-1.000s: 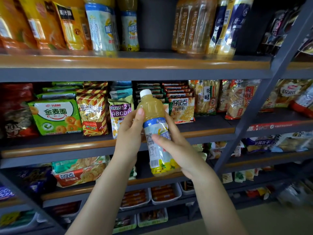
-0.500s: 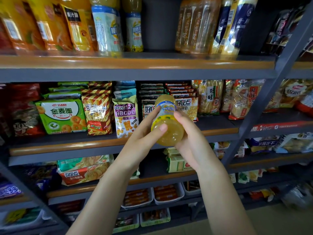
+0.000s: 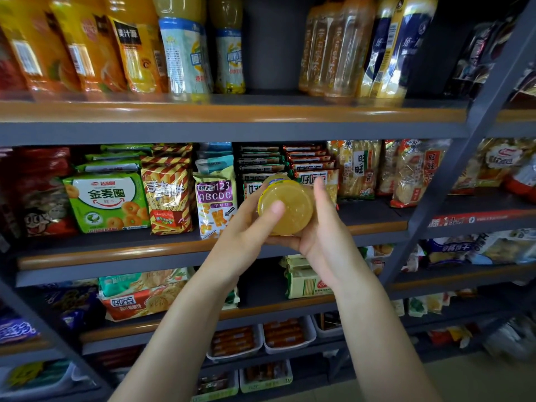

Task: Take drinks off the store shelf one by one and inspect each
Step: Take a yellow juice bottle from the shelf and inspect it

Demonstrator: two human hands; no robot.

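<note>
You held the juice bottle tipped with its round base toward you, in front of the middle shelf, so its pale yellow drink showed through the bottom. Your left hand gripped it from 9 o'clock, thumb lying across the base, while your right hand cupped it from 3 o'clock with fingers curled up its far side and thumb beneath. On the top shelf, at 12 o'clock from the bottle, stood more drinks: two blue-labelled bottles of the same yellow juice, orange-labelled bottles at 10 o'clock, and clear amber bottles at 1 o'clock, with a gap between them. Behind your hands the middle shelf carried snack packs, a green bag at 9 o'clock and a purple ABCDE pack just beside your left fingers. At 6 o'clock, lower down, white trays held rows of red-wrapped items.
</note>
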